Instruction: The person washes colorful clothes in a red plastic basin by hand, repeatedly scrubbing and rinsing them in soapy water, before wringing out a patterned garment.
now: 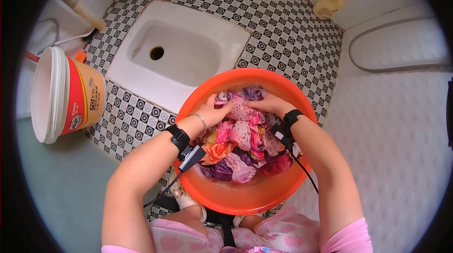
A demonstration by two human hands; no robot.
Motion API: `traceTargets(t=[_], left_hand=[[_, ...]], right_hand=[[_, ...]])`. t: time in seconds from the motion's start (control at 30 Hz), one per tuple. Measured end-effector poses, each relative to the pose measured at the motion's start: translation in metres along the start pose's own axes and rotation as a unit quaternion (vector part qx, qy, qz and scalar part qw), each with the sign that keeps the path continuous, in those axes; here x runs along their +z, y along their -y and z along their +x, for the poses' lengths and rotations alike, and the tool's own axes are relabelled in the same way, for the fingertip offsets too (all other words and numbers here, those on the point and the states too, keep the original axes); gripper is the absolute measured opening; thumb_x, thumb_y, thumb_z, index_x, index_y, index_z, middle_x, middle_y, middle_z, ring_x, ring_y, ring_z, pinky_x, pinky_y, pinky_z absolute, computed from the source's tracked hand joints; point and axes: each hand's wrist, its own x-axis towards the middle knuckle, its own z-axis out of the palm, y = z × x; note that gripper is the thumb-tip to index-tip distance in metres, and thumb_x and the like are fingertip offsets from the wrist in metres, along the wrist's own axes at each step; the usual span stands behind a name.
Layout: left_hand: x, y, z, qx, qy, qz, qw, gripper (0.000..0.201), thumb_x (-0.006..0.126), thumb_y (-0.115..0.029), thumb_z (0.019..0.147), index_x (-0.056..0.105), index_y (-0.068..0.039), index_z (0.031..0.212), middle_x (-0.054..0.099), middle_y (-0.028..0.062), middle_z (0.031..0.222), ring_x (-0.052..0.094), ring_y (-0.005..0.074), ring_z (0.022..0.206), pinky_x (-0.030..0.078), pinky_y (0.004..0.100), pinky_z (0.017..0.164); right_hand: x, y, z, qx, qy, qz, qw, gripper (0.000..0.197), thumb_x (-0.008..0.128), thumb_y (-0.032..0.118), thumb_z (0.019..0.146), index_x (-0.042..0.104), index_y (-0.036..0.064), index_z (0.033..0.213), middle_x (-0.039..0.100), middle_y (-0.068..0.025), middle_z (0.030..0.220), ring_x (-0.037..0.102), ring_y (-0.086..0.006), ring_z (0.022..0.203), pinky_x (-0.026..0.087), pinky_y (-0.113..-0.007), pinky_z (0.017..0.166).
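An orange plastic basin (245, 201) stands on the floor in front of me, with a heap of wet, multicoloured cloth (242, 135) in it. Pink, purple, orange and white patterned parts show in the heap. At its far left side my left hand (214, 112) is closed on a fold of pink patterned cloth (241, 109). My right hand (272, 105) grips the same fold from the right, its fingers partly sunk in the fabric. Both wrists wear black straps with small cabled devices; a bangle circles the left one.
Beyond the basin lies a white squat toilet (188, 22) set in black-and-white patterned tiles (278, 26). A large tipped bucket (85, 95) is at the left. A yellowish bottle (328, 6) stands by the far right wall, and a grey hose (377, 70) curves at the right.
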Motion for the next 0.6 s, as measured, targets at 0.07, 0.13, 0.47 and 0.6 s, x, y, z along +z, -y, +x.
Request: traceTargets(t=[0.07, 0.13, 0.47, 0.6], left_hand=[[0.01, 0.018, 0.002, 0.087, -0.041, -0.035, 0.995, 0.096, 0.058, -0.072, 0.08, 0.031, -0.015, 0.153, 0.038, 0.0295, 0.148, 0.036, 0.0432, 0.14, 0.033, 0.0429, 0.113], [-0.002, 0.01, -0.017, 0.027, 0.0, -0.067, 0.997, 0.097, 0.059, -0.073, 0.079, 0.031, -0.016, 0.153, 0.035, 0.0294, 0.149, 0.034, 0.044, 0.14, 0.032, 0.0431, 0.114], [0.042, -0.02, -0.151, 0.262, 0.15, 0.225, 0.926, 0.067, 0.076, -0.047, 0.077, 0.046, -0.005, 0.119, 0.04, 0.0442, 0.118, 0.058, 0.0552, 0.093, 0.054, 0.0494, 0.079], [0.074, -0.011, -0.168, 0.207, 0.259, 0.291, 0.897, 0.051, 0.071, -0.031, 0.084, 0.047, -0.004, 0.121, 0.048, 0.0351, 0.111, 0.063, 0.0488, 0.088, 0.054, 0.0496, 0.078]], right_hand=[[0.013, 0.008, 0.003, -0.082, 0.013, -0.042, 0.996, 0.069, 0.079, 0.035, 0.069, 0.058, 0.003, 0.126, 0.063, -0.019, 0.124, 0.059, -0.0339, 0.117, 0.044, -0.037, 0.102], [0.029, 0.026, -0.013, -0.084, 0.077, -0.046, 0.992, 0.061, 0.076, 0.028, 0.069, 0.058, 0.0048, 0.122, 0.065, -0.0195, 0.117, 0.061, -0.04, 0.108, 0.049, -0.041, 0.095], [-0.006, 0.059, -0.226, -0.178, 0.162, -0.291, 0.926, 0.049, 0.084, 0.026, 0.06, 0.062, 0.0126, 0.101, 0.059, -0.0079, 0.083, 0.063, -0.0302, 0.075, 0.051, -0.043, 0.067], [0.015, 0.022, -0.237, -0.16, 0.152, -0.244, 0.944, 0.047, 0.082, 0.034, 0.063, 0.064, 0.0123, 0.1, 0.062, -0.0081, 0.087, 0.064, -0.0306, 0.079, 0.051, -0.042, 0.069]])
